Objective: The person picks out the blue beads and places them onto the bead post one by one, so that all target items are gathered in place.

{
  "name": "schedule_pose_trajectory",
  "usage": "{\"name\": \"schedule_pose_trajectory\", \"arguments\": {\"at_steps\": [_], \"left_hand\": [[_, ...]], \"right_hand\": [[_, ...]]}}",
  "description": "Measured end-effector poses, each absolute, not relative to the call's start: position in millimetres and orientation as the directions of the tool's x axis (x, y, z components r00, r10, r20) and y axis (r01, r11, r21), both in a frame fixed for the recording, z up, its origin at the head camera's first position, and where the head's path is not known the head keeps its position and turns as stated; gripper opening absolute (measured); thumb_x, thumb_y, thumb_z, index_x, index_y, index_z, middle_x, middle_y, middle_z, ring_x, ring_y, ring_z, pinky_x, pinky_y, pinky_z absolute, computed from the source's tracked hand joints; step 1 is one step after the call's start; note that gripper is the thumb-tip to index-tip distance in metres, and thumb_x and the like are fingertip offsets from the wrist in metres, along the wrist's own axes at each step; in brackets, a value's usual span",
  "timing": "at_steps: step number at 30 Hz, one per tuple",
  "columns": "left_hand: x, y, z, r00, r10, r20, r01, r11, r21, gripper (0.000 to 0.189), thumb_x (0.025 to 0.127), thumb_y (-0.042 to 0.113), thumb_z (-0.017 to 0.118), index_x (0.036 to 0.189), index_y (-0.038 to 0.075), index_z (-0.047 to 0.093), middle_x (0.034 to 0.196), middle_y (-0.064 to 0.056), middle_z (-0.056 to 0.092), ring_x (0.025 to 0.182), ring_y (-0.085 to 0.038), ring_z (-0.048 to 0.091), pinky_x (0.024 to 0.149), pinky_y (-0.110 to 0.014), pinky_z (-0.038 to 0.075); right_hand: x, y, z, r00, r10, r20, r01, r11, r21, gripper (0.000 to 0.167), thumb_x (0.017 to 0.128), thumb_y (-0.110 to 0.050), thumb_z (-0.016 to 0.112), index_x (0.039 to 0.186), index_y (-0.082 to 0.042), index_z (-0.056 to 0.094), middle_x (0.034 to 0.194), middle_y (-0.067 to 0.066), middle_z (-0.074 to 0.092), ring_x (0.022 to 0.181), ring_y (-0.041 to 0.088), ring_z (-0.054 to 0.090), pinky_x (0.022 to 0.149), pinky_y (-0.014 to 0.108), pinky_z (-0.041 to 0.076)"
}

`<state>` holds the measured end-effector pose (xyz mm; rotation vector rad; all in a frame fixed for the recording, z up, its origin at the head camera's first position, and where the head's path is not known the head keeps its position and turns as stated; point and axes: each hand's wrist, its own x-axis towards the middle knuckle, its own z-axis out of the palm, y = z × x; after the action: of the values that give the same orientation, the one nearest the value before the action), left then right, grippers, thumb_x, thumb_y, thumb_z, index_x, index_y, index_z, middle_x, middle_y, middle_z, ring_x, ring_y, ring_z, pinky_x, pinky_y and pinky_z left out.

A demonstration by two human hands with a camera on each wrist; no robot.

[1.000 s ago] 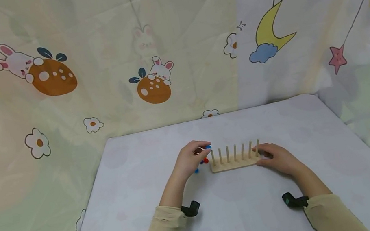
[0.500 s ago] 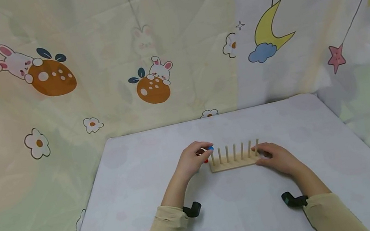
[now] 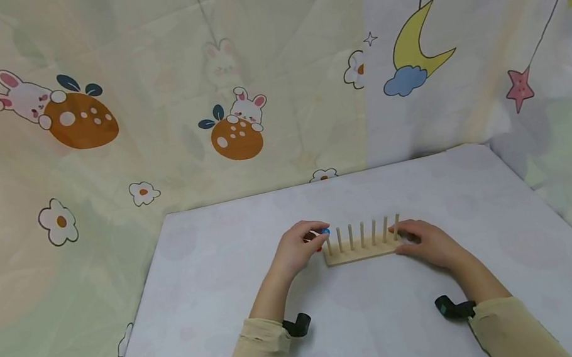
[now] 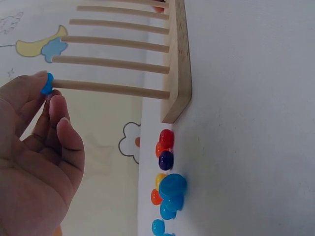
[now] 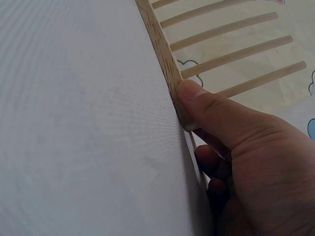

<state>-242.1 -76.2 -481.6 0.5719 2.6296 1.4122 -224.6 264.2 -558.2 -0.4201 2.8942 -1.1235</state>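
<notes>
Blue bead (image 4: pixel 47 84) at peg (image 4: pixel 108 89) tip, wooden pegboard (image 3: pixel 359 254) held.
Head: L hand (image 3: pixel 293 250) pinches bead, board's 9 o'clock end; R hand (image 3: pixel 428 244) grips 3 o'clock end. L wrist: loose beads (image 4: pixel 172 187) at 6 o'clock of board. R wrist: thumb (image 5: pixel 199 98) on board's side.

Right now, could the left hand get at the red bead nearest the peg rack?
Probably yes, once free: the left hand pinches a blue bead at the tip of the end peg, but the red bead lies nearby on the table and nothing visible seems to block the way.
</notes>
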Motion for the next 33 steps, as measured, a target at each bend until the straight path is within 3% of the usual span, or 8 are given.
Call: {"name": "schedule_pose_trajectory", "arguments": {"at_steps": [6, 15, 33], "left_hand": [[-242.5, -76.0, -485.9, -0.927, 0.367, 0.078, 0.261, 0.483, 0.836, 0.03, 0.094, 0.033, 0.067, 0.122, 0.02, 0.07, 0.111, 0.005, 0.066, 0.088, -0.01, 0.064, 0.07, -0.028, 0.053], [-243.7, -76.2, -494.5, -0.928, 0.361, 0.087, 0.278, 0.52, 0.808, 0.027, 0.094, 0.035, 0.067, 0.12, 0.027, 0.07, 0.113, 0.008, 0.067, 0.097, -0.012, 0.062, 0.078, -0.029, 0.053], [-243.9, -74.8, -508.2, -0.933, 0.357, 0.055, 0.248, 0.524, 0.815, 0.024, 0.094, 0.031, 0.068, 0.117, 0.026, 0.071, 0.115, 0.006, 0.067, 0.103, -0.013, 0.061, 0.091, -0.032, 0.051]], "right_hand": [[-224.4, 263.2, -556.7, -0.964, -0.253, 0.079, -0.238, 0.699, -0.675, 0.048, 0.086, -0.034, 0.076, 0.13, -0.02, 0.062, 0.135, 0.01, 0.06, 0.116, 0.03, 0.059, 0.098, 0.052, 0.047], [-223.5, 263.2, -556.7, -0.963, -0.251, 0.093, -0.249, 0.71, -0.658, 0.049, 0.086, -0.035, 0.076, 0.13, -0.018, 0.063, 0.135, 0.012, 0.06, 0.115, 0.031, 0.06, 0.097, 0.053, 0.047], [-222.9, 263.3, -555.5, -0.962, -0.255, 0.092, -0.251, 0.711, -0.657, 0.049, 0.086, -0.033, 0.076, 0.13, -0.017, 0.062, 0.134, 0.011, 0.061, 0.113, 0.029, 0.059, 0.096, 0.052, 0.047]]}}
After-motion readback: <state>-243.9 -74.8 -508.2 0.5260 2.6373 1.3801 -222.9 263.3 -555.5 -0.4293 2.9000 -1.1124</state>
